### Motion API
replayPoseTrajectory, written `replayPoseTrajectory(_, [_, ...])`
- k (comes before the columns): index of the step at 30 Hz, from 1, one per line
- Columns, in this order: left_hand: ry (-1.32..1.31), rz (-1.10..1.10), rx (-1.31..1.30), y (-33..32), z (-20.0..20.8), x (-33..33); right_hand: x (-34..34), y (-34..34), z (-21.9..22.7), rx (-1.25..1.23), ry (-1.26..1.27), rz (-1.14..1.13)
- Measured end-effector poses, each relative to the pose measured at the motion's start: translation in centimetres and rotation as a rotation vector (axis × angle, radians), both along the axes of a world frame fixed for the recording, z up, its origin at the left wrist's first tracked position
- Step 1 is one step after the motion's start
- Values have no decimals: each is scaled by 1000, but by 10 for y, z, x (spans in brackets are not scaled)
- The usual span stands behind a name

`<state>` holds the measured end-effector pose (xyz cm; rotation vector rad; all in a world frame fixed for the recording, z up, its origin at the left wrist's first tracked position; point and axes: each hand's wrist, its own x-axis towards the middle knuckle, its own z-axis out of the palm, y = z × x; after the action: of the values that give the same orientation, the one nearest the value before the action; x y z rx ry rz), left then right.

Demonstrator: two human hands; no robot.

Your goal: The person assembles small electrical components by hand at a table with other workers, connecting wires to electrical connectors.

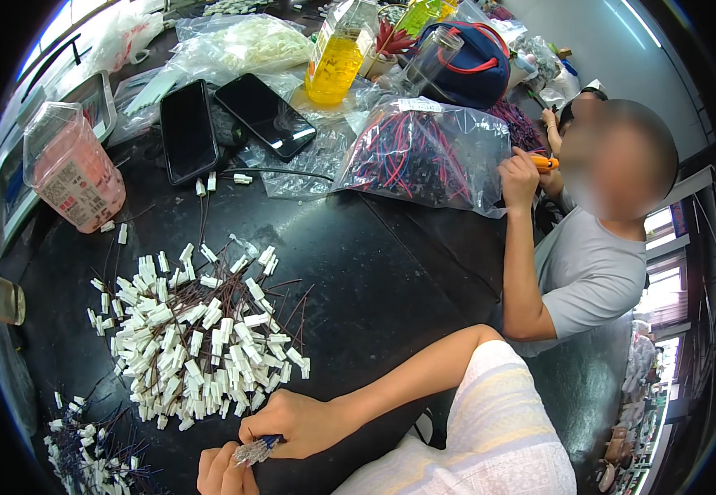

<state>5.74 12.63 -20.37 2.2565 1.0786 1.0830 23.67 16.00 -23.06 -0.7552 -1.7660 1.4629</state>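
Observation:
At the lower edge, my right hand [302,422] is closed around a small bundle of dark blue wires [259,448] with bare silvery strands at one end. Beside it my left hand [224,472] has its fingers curled against the silvery end; part of this hand is cut off by the frame. Just beyond my hands lies a large heap of white plug connectors [193,334] on thin brown wires. Left of my left hand is a second pile of white connectors on dark blue wires [94,445].
A pink-filled plastic tub [77,177], two black phones [188,132] and a bottle of yellow liquid [337,62] stand or lie at the back. A clear bag of red and dark wires [424,157] sits near a co-worker [581,256], who holds something orange.

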Motion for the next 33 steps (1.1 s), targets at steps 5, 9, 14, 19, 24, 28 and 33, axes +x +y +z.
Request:
replayPoseTrajectory(5, [30,38,-71,-5,-4,0,-1,1,-4,69,20,19])
replayPoseTrajectory(9, [31,80,-164,-9,-8,2,1,0,3,17,3,18])
replayPoseTrajectory(14, [18,9,-116,-1,-4,-1,1,2,1,37,10,37])
replayPoseTrajectory(19, [8,-53,-147,-1,2,-4,4,0,2,58,-22,126])
replayPoseTrajectory(24, [8,-86,-165,-3,0,-5,2,-2,-5,133,-4,77])
replayPoseTrajectory(28, [32,-5,-135,-8,-11,0,4,-3,-2,91,-2,50])
replayPoseTrajectory(33, [41,-22,-156,-6,-2,-5,0,-1,-3,122,13,46])
